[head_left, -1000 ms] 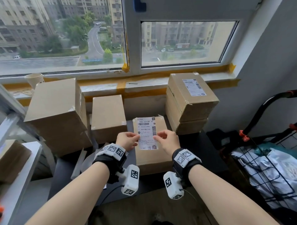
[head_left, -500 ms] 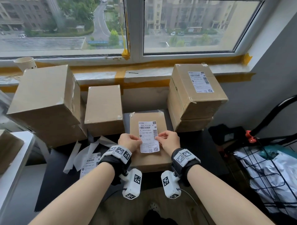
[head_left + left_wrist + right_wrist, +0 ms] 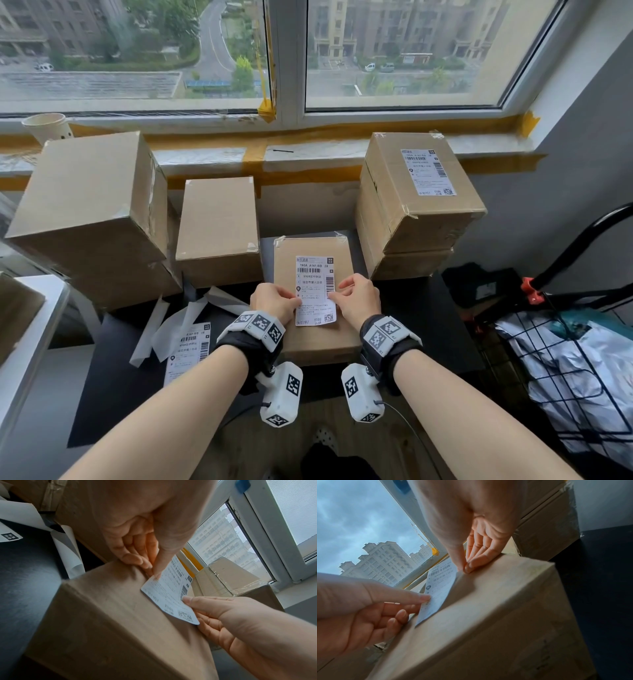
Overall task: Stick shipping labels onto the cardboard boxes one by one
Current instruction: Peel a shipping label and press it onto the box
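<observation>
A white shipping label is held flat over the top of a small cardboard box on the black table, straight in front of me. My left hand pinches the label's left edge between thumb and fingers, and my right hand pinches its right edge. In the left wrist view the left hand grips the label, whose near end lies slightly off the box. The right wrist view shows my right hand pinching the label against the box top.
A stack of boxes at the right carries a label. Two bare boxes stand at the left and the middle. A spare label and backing strips lie on the table. A wire cart stands at the right.
Both hands have brought the label down and nearer to me, from the far end of the box to over its middle. The head view has tilted downward.
</observation>
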A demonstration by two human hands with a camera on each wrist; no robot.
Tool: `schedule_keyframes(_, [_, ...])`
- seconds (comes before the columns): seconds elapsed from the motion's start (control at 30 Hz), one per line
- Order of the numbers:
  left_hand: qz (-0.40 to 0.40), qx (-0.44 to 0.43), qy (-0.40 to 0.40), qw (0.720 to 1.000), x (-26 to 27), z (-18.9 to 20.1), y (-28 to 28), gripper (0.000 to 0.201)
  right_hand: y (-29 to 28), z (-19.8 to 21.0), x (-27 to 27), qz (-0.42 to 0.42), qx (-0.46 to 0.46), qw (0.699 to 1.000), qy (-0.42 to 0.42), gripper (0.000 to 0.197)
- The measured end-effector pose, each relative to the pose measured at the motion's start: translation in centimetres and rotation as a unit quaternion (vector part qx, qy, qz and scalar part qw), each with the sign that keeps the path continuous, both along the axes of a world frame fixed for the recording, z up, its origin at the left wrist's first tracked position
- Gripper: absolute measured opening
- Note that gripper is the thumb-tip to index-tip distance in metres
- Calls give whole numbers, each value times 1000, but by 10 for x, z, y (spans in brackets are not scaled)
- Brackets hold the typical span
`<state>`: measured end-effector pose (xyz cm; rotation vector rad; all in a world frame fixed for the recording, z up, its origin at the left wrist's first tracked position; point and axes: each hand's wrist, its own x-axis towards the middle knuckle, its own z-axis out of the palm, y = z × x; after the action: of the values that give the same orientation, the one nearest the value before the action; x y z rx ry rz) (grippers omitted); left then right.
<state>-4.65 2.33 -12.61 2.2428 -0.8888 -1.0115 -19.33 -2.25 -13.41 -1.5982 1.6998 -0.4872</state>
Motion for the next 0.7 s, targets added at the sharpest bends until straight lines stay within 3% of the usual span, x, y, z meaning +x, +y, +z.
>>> schedule_keyframes(0.33, [13,9,-28,999,2,1,-3,23,-2,0,1,7,6,1000,25,21])
schedule_keyframes(0.7, [-42,36,-89,994,4,7,-7,22,-10,10,-2,77,-12,989,124,29])
